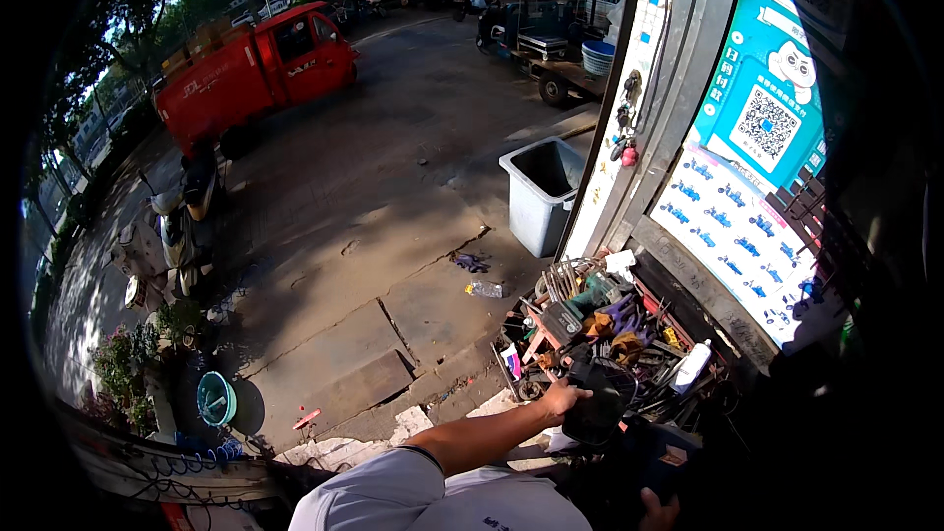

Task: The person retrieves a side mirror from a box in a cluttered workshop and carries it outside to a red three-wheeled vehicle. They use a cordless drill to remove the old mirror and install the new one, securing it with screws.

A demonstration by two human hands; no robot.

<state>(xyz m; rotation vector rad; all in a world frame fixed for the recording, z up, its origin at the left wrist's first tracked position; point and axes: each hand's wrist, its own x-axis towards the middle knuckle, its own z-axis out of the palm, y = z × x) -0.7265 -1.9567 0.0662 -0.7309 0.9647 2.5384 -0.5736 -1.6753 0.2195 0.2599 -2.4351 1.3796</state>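
Observation:
From the lower edge my left arm reaches to a cluttered heap of tools. My left hand (562, 399) is closed at the edge of a black, rounded object (596, 415), whose kind I cannot make out in the shade. At the lower right my right hand (659, 509) shows only in part, below a dark box-shaped thing (657, 452); its grip is lost in shadow. Just beyond my left hand lie a dark green power tool (568, 320), purple-and-orange work gloves (624, 332) and a white bottle (692, 364) lying tilted among metal tools.
A grey bin (536, 202) stands by the doorway post (615, 157). A clear plastic bottle (484, 289) lies on the pavement. At the left are a teal basin (216, 399) and a parked scooter (177, 236); farther off stand a red cargo vehicle (236, 79) and a flatbed cart (551, 64).

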